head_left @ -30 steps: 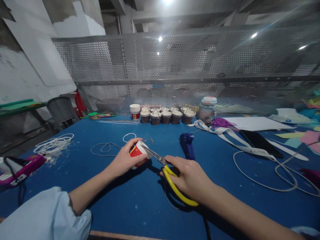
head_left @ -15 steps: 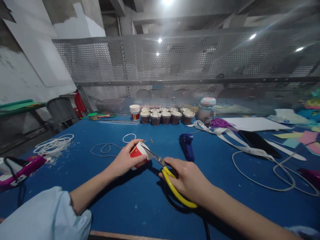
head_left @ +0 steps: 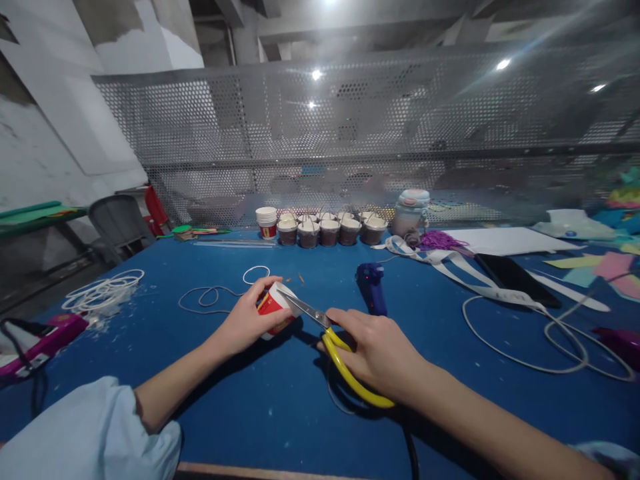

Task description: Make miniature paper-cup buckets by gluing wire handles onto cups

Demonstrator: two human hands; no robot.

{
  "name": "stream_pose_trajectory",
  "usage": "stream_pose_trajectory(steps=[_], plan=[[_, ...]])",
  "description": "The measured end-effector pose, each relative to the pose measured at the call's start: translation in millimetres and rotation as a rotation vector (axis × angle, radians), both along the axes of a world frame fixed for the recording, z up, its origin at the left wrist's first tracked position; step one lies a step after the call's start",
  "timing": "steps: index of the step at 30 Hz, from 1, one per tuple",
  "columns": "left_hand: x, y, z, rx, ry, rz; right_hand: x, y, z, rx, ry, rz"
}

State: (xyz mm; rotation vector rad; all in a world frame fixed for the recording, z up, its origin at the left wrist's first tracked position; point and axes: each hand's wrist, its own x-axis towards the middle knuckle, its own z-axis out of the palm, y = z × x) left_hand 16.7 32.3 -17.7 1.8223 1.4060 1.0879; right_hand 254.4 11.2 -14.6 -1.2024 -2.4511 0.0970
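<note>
1. Paper cup (head_left: 269,308): the red-and-white piece being worked on is tilted above the blue table (head_left: 225,413), its white mouth turned toward the scissors (head_left: 319,315).

2. Done, as far as shows: the cup is in hand and the blades are at its mouth. Beyond it, a group of dark-sided cups (head_left: 329,233) with thin arched handles stands near the perforated screen (head_left: 300,140); I judge these to be finished or further-along pieces.

3. Left: the cup in hand has a bare printed wall and no handle that I can see, so it seems at an early stage. Whether a cut has begun is too small to tell. A short stack of plain cups (head_left: 267,223) beside the group looks unworked.

4. Left hand (head_left: 246,319): it grasps the cup from the left, fingers over the far side and thumb along the near side. The cup sits at the fingertips, and the mouth is clear of the palm.

5. Right hand (head_left: 377,343): it is clenched around the yellow handles of the scissors, forefinger near the pivot. The cup lies ahead and to the left of this grip, reached by the blades alone; how far they are parted is unclear.
</note>
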Motion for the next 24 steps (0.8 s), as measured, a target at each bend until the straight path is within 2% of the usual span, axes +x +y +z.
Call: stream_pose_trajectory(steps=[8,14,19,24], plan=[[1.1,-0.3,-0.7,0.014,0.012,0.030,-0.7,-1.4,1.5,0.037,-0.050,-0.043],[0.8,-0.6,-2.7,0.027,0.041,0.039,-1.5,-2.0,0.8,-0.021,-0.045,-0.034],[-0.7,0.6,-2.2,-0.002,0.002,0.029,-1.4,-3.1,3.4,-0.114,0.100,0.013],[-4.0,7.0,-5.4,-0.016,-0.124,0.013,0.4,3.9,8.8,-0.221,0.236,-0.088]])
